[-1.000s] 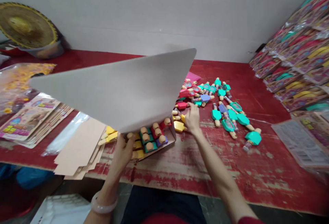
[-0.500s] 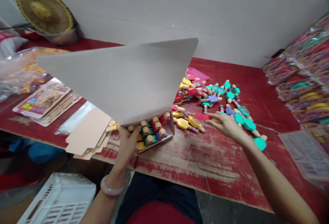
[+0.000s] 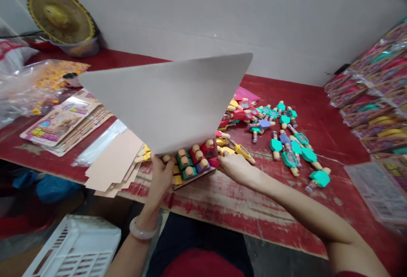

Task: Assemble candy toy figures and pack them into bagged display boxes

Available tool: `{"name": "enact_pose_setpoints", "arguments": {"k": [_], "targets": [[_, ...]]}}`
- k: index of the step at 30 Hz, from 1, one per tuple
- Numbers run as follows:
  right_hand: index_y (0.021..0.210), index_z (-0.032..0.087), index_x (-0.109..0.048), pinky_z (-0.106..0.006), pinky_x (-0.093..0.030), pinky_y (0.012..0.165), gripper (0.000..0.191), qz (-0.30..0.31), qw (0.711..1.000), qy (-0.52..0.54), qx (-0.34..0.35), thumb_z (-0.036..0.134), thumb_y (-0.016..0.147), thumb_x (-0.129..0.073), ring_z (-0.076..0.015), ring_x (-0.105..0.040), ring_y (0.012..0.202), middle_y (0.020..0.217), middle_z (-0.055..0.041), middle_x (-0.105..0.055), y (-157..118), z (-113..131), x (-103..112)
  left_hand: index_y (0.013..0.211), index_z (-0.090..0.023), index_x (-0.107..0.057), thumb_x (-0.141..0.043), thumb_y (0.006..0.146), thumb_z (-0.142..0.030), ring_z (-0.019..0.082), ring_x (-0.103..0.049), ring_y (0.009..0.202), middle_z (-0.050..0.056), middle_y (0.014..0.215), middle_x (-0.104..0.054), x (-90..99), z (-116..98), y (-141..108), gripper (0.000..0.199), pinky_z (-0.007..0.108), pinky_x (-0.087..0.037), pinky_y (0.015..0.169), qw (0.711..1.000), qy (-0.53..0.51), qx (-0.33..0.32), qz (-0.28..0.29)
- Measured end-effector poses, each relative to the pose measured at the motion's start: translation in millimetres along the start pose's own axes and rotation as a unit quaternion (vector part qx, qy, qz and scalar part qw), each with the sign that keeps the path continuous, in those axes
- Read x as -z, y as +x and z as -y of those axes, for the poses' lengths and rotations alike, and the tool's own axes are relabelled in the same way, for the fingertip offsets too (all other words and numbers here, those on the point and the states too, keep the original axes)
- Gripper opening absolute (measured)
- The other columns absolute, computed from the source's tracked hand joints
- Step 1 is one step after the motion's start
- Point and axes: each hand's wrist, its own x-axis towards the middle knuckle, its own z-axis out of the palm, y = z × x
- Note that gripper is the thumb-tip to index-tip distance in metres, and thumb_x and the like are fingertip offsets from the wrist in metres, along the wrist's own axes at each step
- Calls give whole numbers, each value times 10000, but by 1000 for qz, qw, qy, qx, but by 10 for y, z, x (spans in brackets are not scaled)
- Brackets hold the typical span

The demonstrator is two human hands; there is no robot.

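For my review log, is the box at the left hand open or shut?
Open: the round-topped toys inside the box show from above.

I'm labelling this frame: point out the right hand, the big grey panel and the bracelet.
Right hand (image 3: 237, 168): head view, on the back of the hand.
Grey panel (image 3: 168, 103): head view, middle of its broad face.
Bracelet (image 3: 141, 234): head view, on the visible band.

Probably a packing workshop: scuffed red worktable (image 3: 222, 207), loose plastic toys (image 3: 285, 138), printed cards (image 3: 60, 122), piled bagged packs (image 3: 375, 103).
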Motion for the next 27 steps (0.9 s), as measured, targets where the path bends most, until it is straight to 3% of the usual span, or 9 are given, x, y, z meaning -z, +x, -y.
{"name": "enact_pose_setpoints", "arguments": {"k": [5,8,12,14,15,17,20,22,27], "targets": [[949,101,-725,-297,-488,764,285,27,999,23,-7,73,902,-445,-248,-687,891,980,-187,-706,259,161,176,1119,-216,-407,-607,757,-242,217,-537,1084,29,1073,-537,29,35,23,415,385,-428,1025,1000,21,-5,3],[999,96,-684,-269,-488,720,197,1,998,57,-19,133,892,-523,-224,-687,849,958,-165,-707,326,111,114,1085,-216,-428,-623,748,-228,221,-519,1118,38,1094,-543,53,46,31,390,396,-401,1066,999,30,-11,-4],[1154,165,-578,-264,-500,627,320,-134,951,276,-44,407,953,-519,-175,-655,691,877,-58,-699,364,-411,-90,1068,-227,-423,-639,752,-247,222,-529,1096,24,1052,-543,48,55,33,384,416,-418,1049,1000,11,-2,-2],[1257,159,-533,-310,-518,720,351,-226,927,281,-107,358,979,-454,-203,-662,820,998,-96,-697,525,-707,-175,1069,-232,-416,-629,754,-255,225,-529,1092,20,1042,-535,39,56,38,380,428,-416,1046,1000,15,4,-6],[1328,146,-497,-344,-509,802,393,-247,931,234,-135,294,966,-460,-234,-646,951,1120,-138,-673,645,-815,-212,1070,-233,-416,-622,755,-258,227,-525,1099,22,1052,-531,37,52,41,377,434,-406,1052,1000,22,4,-11],[1443,143,-422,-412,-446,936,549,-214,959,123,-137,170,902,-510,-297,-552,1171,1296,-191,-597,900,-921,-277,1072,-234,-417,-613,758,-264,231,-516,1112,28,1074,-527,37,33,45,372,435,-388,1063,999,39,3,-18],[1444,200,-478,-442,-392,969,580,-118,989,43,-77,152,870,-552,-329,-530,1192,1255,-186,-625,1022,-888,-318,1062,-225,-429,-602,761,-269,229,-528,1081,33,1059,-538,36,-6,36,350,415,-415,1030,998,56,7,-16],[1432,224,-513,-372,-414,910,530,-124,988,71,-66,215,902,-542,-283,-598,1066,1149,-151,-674,769,-859,-275,1066,-221,-436,-594,760,-263,224,-539,1055,33,1053,-546,26,-19,26,347,400,-435,1006,998,54,2,-15],[1414,153,-549,-237,-430,610,537,-130,956,243,-94,442,971,-457,-161,-599,619,730,-21,-691,-524,-836,63,1062,-224,-421,-603,743,-241,213,-538,1028,22,1035,-538,-9,5,37,368,387,-436,1001,999,28,2,-17]]}}
